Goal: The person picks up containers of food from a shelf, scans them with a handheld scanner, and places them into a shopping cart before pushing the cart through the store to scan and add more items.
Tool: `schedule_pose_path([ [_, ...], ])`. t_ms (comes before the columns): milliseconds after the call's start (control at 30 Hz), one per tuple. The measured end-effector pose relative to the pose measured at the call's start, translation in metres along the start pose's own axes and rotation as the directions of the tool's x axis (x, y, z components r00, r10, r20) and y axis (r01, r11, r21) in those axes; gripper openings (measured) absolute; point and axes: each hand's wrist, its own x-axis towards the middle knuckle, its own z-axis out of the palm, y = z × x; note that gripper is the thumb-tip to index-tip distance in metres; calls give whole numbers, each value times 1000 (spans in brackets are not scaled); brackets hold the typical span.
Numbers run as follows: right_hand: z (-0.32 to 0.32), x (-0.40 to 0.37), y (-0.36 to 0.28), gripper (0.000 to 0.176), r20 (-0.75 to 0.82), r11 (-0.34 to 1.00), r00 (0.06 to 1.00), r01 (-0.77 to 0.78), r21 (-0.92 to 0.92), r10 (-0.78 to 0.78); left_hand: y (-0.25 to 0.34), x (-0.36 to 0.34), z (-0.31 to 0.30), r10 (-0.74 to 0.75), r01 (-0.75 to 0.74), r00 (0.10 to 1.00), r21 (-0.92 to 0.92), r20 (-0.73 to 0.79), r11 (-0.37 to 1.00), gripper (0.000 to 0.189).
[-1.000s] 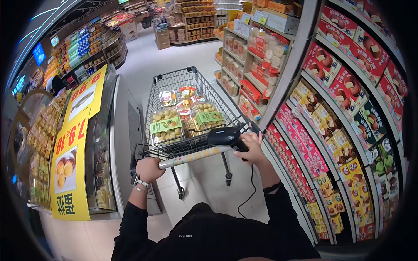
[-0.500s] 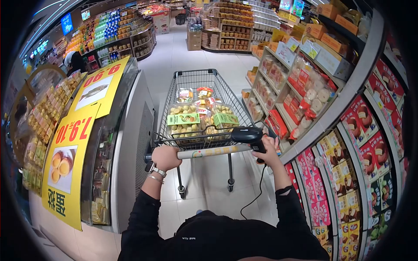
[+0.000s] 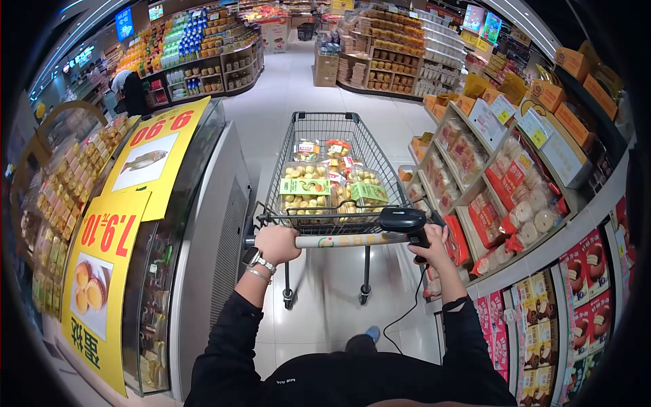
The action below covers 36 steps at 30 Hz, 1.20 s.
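Fingers of my left hand (image 3: 277, 244) are wrapped round the left end of the shopping cart handle (image 3: 349, 240); a watch and bracelets sit on that wrist. At the handle's right end my right hand (image 3: 434, 247) is closed round the grip of a black barcode scanner (image 3: 403, 218), whose cord hangs down and curls below. Whether that hand also touches the handle is hidden. In the wire shopping cart (image 3: 384, 152) lie clear plastic boxes of round, pale yellow-green items, one box (image 3: 305, 197) with a green label. Smaller packs (image 3: 338, 147) lie farther forward.
A counter (image 3: 227, 197) with yellow price signs (image 3: 146, 159) runs close on the left. Shelves of bagged bread-like goods (image 3: 525, 197) and boxed snacks (image 3: 588, 271) line the right. Ahead, a tiled aisle (image 3: 278, 88) leads between stocked displays (image 3: 383, 57). A person (image 3: 129, 91) bends at the far left.
The view has shifted, so the cart and both hands sit farther right in it. Side displays have come nearer, and a blue shoe now shows below. Both hands keep their grip.
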Motion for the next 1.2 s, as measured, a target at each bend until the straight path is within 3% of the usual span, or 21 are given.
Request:
schedule_pose_path([
  [100, -5, 58, 17, 60, 29, 1000, 1000, 0, -6, 0, 1, 58, 5, -27, 28, 999, 35, -33, 999, 18],
  [200, -14, 121, 32, 52, 157, 999, 987, 42, 3, -42, 4, 114, 11, -59, 61, 997, 39, -53, 997, 18],
  [233, -5, 135, 60, 46, 66, 998, 996, 60, 34, -62, 7, 132, 12, -60, 63, 996, 36, -62, 997, 19],
  [367, -17, 216, 88, 46, 190, 993, 976, 115, -9, -111, 22, 207, 8, -130, 136, 988, 76, -79, 988, 17],
  [433, -16, 260, 114, 46, 68, 988, 986, 155, -3, -155, 29, 241, 10, -167, 174, 981, 69, -99, 982, 16],
  [633, -27, 391, 160, 53, 211, 978, 957, 207, -6, -201, 46, 349, 6, -256, 261, 963, 55, -85, 964, 16],
  [767, -16, 477, 190, 55, 162, 982, 970, 174, 67, -183, 46, 422, 3, -321, 325, 945, 64, -55, 944, 21],
  [967, 5, 601, 197, 52, 266, 981, 946, 164, 104, -186, 10, 524, 5, -374, 379, 924, 49, -78, 924, 21],
  [1100, 39, 669, 205, 74, 328, 992, 936, 115, 55, -126, -25, 570, 6, -381, 382, 922, -4, -65, 924, 21],
  [1200, 51, 736, 207, 73, 352, 989, 926, 114, 89, -139, -49, 621, -3, -384, 384, 918, -25, -101, 923, 19],
])
